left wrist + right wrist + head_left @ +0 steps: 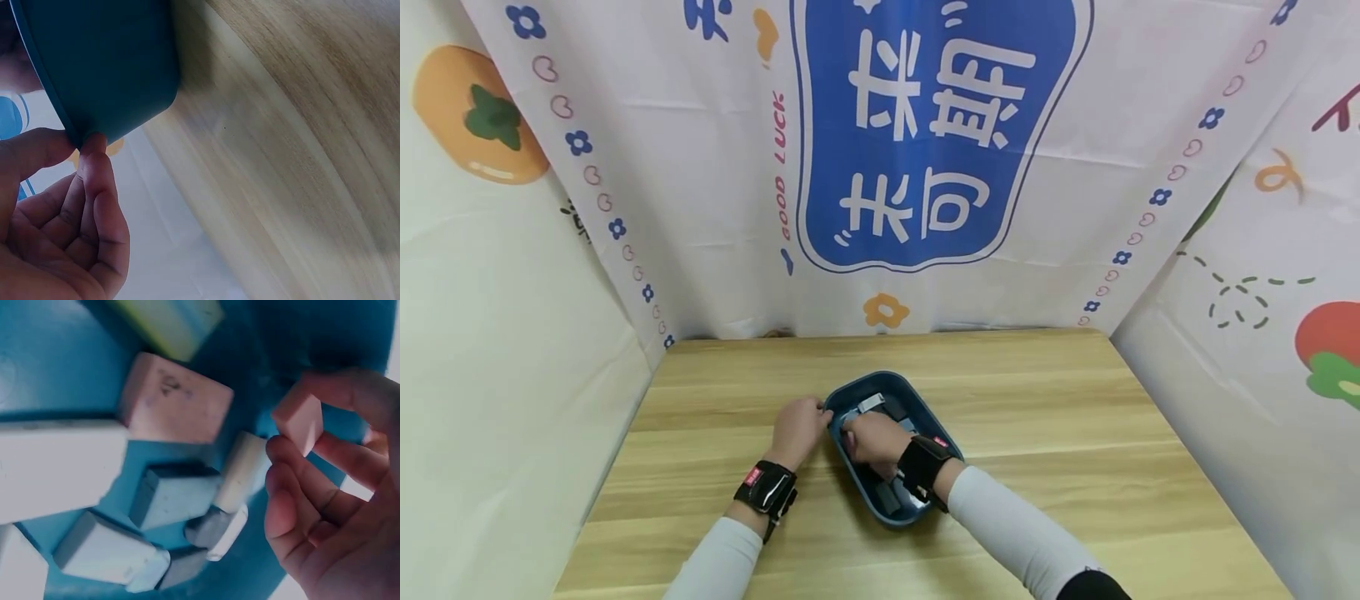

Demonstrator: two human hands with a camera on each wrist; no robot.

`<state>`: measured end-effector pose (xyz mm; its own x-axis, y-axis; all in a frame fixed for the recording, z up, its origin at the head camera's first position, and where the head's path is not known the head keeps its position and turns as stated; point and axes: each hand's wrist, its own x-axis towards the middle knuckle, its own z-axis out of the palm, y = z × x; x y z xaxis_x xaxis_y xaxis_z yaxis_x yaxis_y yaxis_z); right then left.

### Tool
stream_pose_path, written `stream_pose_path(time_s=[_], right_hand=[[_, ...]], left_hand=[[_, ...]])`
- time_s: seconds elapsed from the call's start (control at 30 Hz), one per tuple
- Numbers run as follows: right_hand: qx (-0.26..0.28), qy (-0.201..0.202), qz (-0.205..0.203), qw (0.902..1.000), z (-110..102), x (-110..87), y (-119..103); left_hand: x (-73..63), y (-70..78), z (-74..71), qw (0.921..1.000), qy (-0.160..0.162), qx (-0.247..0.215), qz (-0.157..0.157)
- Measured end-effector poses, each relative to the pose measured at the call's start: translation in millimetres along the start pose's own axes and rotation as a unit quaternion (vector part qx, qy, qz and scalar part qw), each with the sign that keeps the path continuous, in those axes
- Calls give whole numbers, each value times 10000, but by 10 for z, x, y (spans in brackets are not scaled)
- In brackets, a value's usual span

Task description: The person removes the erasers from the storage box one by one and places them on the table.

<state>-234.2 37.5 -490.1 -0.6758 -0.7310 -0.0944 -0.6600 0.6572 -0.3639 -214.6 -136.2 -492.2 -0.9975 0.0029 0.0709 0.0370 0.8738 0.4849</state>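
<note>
A dark blue plastic bin [934,414] with rounded corners sits on the table, holding several erasers. My left hand [796,433] pinches the bin's rim at its far left corner, thumb on one side and forefinger on the other, as the left wrist view shows. My right hand [880,437] reaches down inside the bin. Between its thumb and fingers it holds a small pink eraser [302,419]. Nearby in the bin lie a larger pink eraser [181,403] with dark marks, a big white block [59,465], a blue-grey eraser [178,497] and a yellow-and-blue piece [172,325].
Pale wood-grain tabletop [1060,433] surrounds the bin. A white printed cloth [715,208] with blue lettering hangs behind the table's far edge, and patterned sheets flank both sides. A black wrist strap [767,487] circles the left wrist; the right wears one too.
</note>
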Motion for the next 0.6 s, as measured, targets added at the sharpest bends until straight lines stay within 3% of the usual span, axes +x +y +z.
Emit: stream_pose_path(time_s=[0.07, 0.2, 0.37, 0.47, 0.6], right_hand=[[-10, 156, 4, 9999, -111, -51, -2], [580, 444, 346, 9967, -396, -282, 130], [886, 1016, 1055, 9852, -669, -706, 632], [672, 1229, 1530, 9783, -679, -994, 991], [557, 1034, 2148, 9696, -502, -1348, 1329]], left_hand=[[7, -7, -4, 10000, 0, 17, 19], [15, 9, 0, 9999, 53, -2, 141], [19, 30, -6, 9999, 20, -36, 109], [25, 35, -15, 10000, 9, -11, 75], [26, 21, -9, 10000, -18, -25, 39]])
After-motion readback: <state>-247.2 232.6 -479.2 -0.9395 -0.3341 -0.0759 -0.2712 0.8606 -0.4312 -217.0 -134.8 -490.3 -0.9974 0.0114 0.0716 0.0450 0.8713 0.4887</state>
